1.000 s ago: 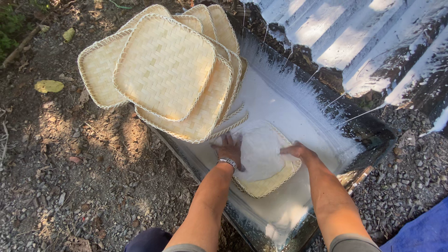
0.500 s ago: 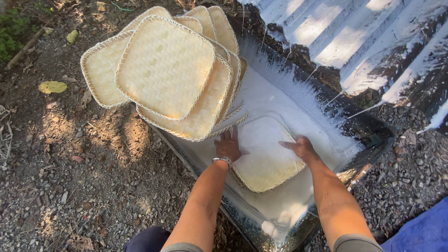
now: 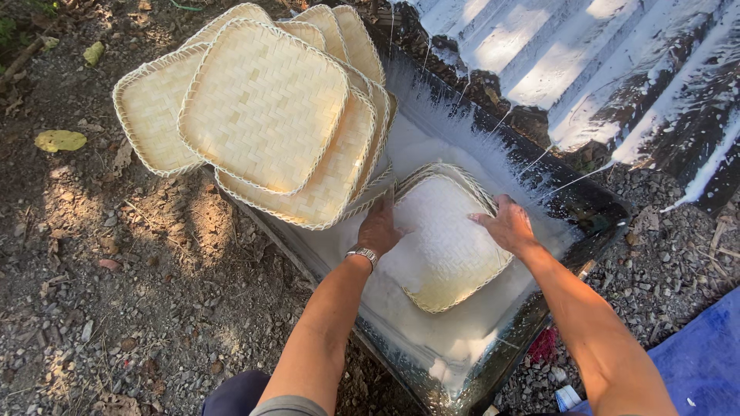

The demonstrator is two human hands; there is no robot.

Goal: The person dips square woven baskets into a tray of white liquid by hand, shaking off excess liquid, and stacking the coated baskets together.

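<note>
Over white-filled trough (image 3: 470, 115), both hands (image 3: 378, 229) (image 3: 509, 225) grip woven tray (image 3: 443, 243)

tray (image 3: 451, 246) in trough (image 3: 586, 204) | hands on its sides | tray stack (image 3: 262, 115) left-behind, on trough rim

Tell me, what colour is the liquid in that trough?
White, like milk or thin paint; the liquid fills the dark trough in the head view.

Both arms are bare to the short grey sleeves. The left hand (image 3: 378, 229) has a silver metal watch (image 3: 362, 254) on the wrist.
</note>
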